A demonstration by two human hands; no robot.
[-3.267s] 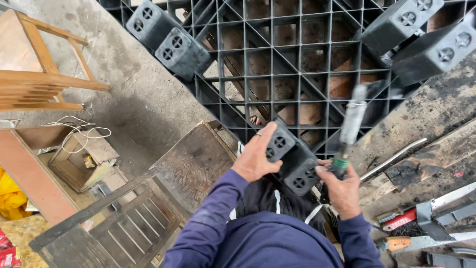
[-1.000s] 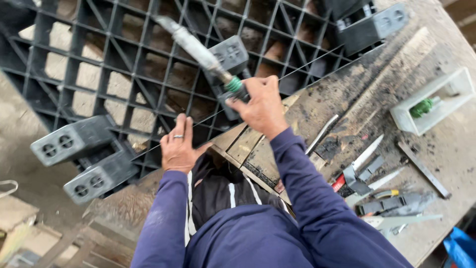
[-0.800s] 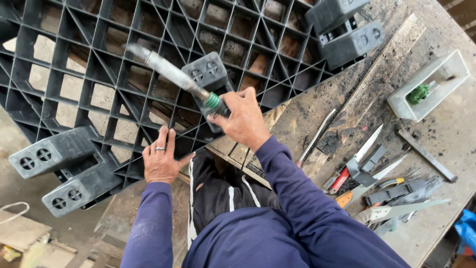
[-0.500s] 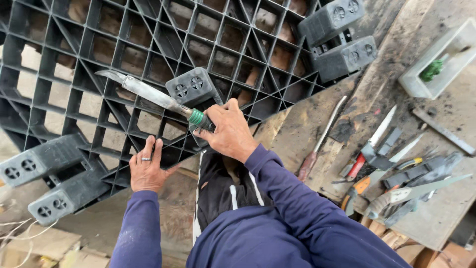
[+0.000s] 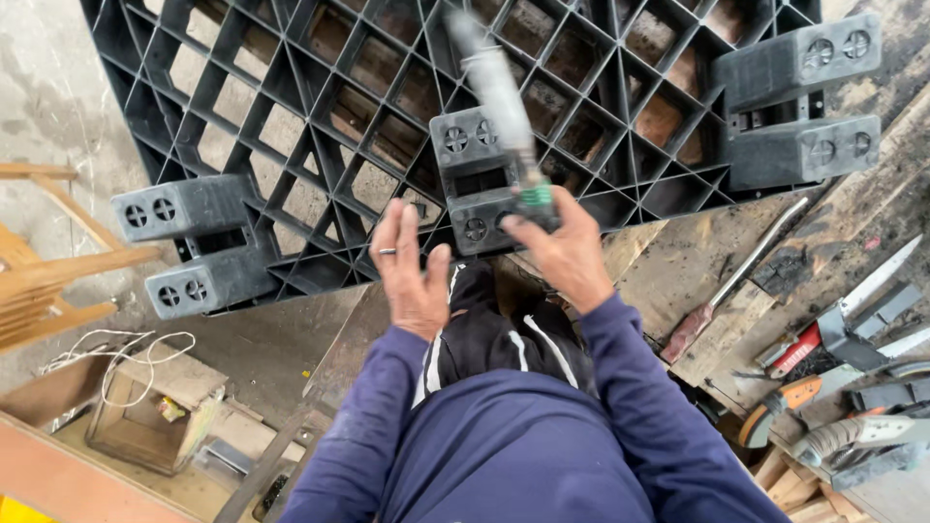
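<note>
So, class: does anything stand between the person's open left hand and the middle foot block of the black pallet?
Nothing visible does. The left hand hangs open just left of the middle foot block, with only bare pallet ribs between them. The right hand grips a blurred tool on the block's other side.

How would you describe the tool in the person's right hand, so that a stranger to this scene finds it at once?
Start at the big black plastic pallet lying upside down with its grid showing. At its near edge, by the middle foot block, the right hand grips a long grey tool that points up across the grid. Unlike the tools lying on the wooden bench to the right, it is raised, blurred, and has a green band at the grip.
</note>
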